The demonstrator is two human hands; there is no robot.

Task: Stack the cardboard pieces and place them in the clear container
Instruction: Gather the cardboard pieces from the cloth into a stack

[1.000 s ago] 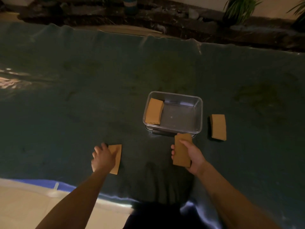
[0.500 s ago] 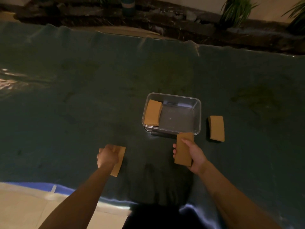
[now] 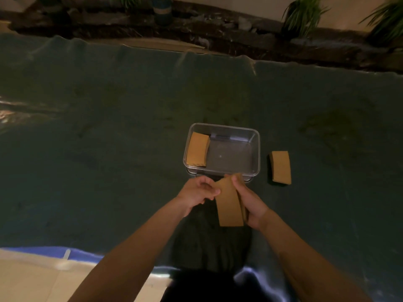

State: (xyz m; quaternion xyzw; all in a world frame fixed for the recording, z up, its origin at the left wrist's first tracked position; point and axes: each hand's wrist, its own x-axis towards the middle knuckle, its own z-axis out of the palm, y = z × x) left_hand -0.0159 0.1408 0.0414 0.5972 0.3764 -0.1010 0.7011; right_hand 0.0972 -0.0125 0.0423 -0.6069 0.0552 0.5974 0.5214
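Note:
A clear container [image 3: 255, 153] sits on the dark green cloth, with a stack of brown cardboard pieces [image 3: 197, 149] in its left end. Just in front of it both hands meet. My left hand [image 3: 197, 191] pinches the top left edge of a brown cardboard piece [image 3: 229, 203]. My right hand [image 3: 250, 201] grips that piece together with another piece mostly hidden behind it. One more cardboard stack [image 3: 280, 167] lies on the cloth to the right of the container.
The green cloth [image 3: 109, 149] covers the whole work surface; its near edge shows blue over pale floor tiles [image 3: 32, 277] at lower left. A dark stone border with plants [image 3: 301, 16] runs along the far edge.
My left hand lifted the cardboard piece from the cloth at lower left and carried it right to my right hand's piece. The two pieces now lie against each other.

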